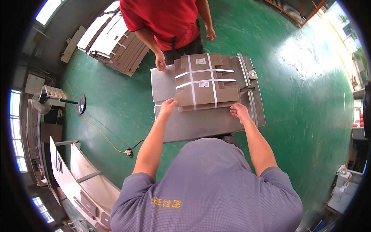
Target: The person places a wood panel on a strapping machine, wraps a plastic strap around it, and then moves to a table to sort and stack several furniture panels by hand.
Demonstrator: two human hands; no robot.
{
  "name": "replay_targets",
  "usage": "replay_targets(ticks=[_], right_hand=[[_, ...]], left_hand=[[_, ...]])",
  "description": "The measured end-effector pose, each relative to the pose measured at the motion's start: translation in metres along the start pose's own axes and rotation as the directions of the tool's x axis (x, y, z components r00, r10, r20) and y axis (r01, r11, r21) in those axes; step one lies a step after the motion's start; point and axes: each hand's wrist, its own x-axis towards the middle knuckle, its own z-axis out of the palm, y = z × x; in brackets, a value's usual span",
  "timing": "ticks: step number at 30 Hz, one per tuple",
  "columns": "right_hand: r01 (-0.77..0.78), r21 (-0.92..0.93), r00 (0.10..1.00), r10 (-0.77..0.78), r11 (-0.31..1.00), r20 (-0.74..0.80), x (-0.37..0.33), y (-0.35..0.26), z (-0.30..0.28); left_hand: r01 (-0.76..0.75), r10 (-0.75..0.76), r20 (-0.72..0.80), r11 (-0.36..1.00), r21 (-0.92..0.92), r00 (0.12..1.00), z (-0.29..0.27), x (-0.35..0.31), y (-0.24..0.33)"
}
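A bundle (226, 94) of flat brown cardboard lies on the counter (166, 127), near its middle. White straps (191, 79) cross it, two running front to back and two side to side, and two white labels (200, 61) show on its upper face. The pieces are cut with stepped edges, and the near edge shows several layers.

The two hands are well apart, one at each near corner of the bundle. The left hand (167, 108) has its fingertips at the near left corner, seemingly touching it; whether it grips cannot be told. The right hand (239, 112) is half curled at the near right corner, and whether it touches or holds the cardboard cannot be told.

Along the right side of the counter run metal rails (242, 69), with a small white round part (252, 74) beside them. Across the counter stands a co-worker in a red shirt (166, 19), with both arms lowered; one of their hands (160, 62) is near the counter's far left corner.

A stack (119, 54) of brown and white sheets is at the upper left. A fan (41, 102) stands to the left on the green floor (301, 116), near a yellow cord (102, 136).
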Motion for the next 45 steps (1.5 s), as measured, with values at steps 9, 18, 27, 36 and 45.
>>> replay_targets(ticks=[9, 18, 27, 36, 45], right_hand=[[-0.098, -0.473, 0.929, 0.251, 0.875, 0.271, -0.014, 0.059, -0.005], [0.144, -0.695, 0.664, 0.452, 0.705, 0.596, -0.057, 0.100, -0.017], [0.603, -0.657, 0.210, 0.705, 0.452, 0.678, 0.005, 0.185, 0.060], [0.690, -0.667, 0.114, 0.869, 0.279, 0.482, -0.176, 0.211, 0.181], [0.977, -0.208, 0.067, 0.862, 0.045, 0.502, -0.343, 0.328, 0.246]], left_hand=[[0.018, 0.036, -0.226, 0.972, 0.234, 0.973, -0.039, -0.111, -0.184], [0.474, -0.365, -0.690, 0.880, -0.036, 0.626, 0.136, -0.468, -0.257], [0.456, -0.455, -0.819, 0.682, -0.572, -0.349, 0.328, -0.679, -0.252], [-0.418, -0.243, 0.391, 0.068, -0.906, -0.888, 0.526, -0.871, -0.304], [-0.594, -0.380, 0.619, -0.196, -0.780, -0.688, 0.550, -0.930, -0.409]])
